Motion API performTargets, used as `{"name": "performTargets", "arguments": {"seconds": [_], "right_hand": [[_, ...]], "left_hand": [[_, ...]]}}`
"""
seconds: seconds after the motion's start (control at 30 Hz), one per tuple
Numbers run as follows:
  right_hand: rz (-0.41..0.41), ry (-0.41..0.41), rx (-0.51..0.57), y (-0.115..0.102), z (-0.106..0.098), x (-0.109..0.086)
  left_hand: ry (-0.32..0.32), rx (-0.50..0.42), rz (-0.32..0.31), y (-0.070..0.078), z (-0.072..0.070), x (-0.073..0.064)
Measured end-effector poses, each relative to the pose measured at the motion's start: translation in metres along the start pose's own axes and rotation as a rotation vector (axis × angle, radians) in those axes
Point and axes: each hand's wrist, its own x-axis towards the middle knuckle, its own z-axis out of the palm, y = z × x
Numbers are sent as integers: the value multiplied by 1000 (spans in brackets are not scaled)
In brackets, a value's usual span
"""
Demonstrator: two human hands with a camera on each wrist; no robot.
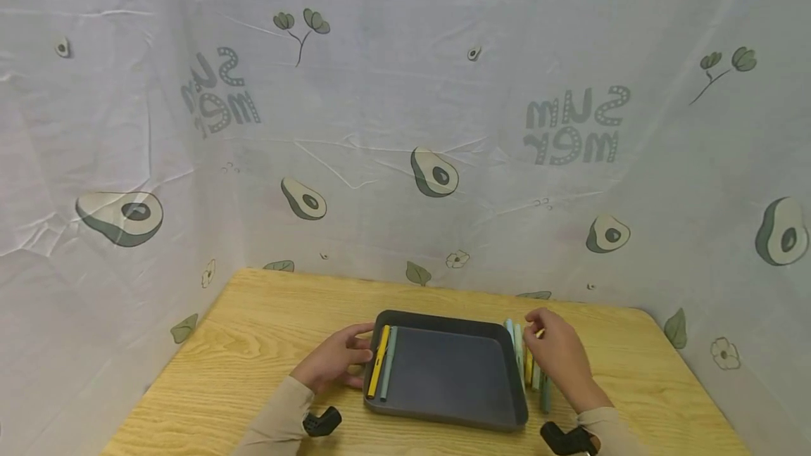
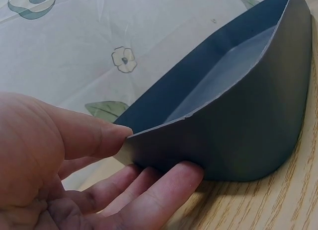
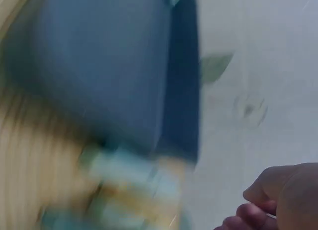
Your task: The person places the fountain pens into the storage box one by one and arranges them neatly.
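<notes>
A dark grey rectangular tray sits on the table. Along its left side lie a yellow pen and a grey-green pen, side by side. My left hand is at the tray's left edge; in the left wrist view its thumb touches the rim and its other fingertips rest against the outer wall. My right hand, fingers loosely bent, hovers over several pens just right of the tray; they are pale blue, green and yellow. Motion blurs them in the right wrist view, where no pen shows in the hand.
The wooden table extends on both sides of the tray. A pale cloth printed with avocados and leaves hangs behind it and at the sides. Black wrist devices sit below both hands.
</notes>
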Motion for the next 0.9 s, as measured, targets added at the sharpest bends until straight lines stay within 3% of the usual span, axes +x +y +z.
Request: {"name": "performTargets", "arguments": {"seconds": [0.1,0.2,0.3,0.47,0.63,0.9], "right_hand": [[71,-94,-3,30,-11,0],[198,-231,93,54,-13,1],[273,-319,140,70,-9,0],[298,-319,127,78,-1,-2],[336,-292,164,77,1,0],[373,-316,227,72,1,-1]], "left_hand": [[1,-2,-3,0,0,0],[-1,-10,-3,0,0,0],[-5,-11,-4,0,0,0],[-5,-12,-8,0,1,0],[-5,-13,-7,-1,1,2],[-6,-10,-11,-2,-1,3]]}}
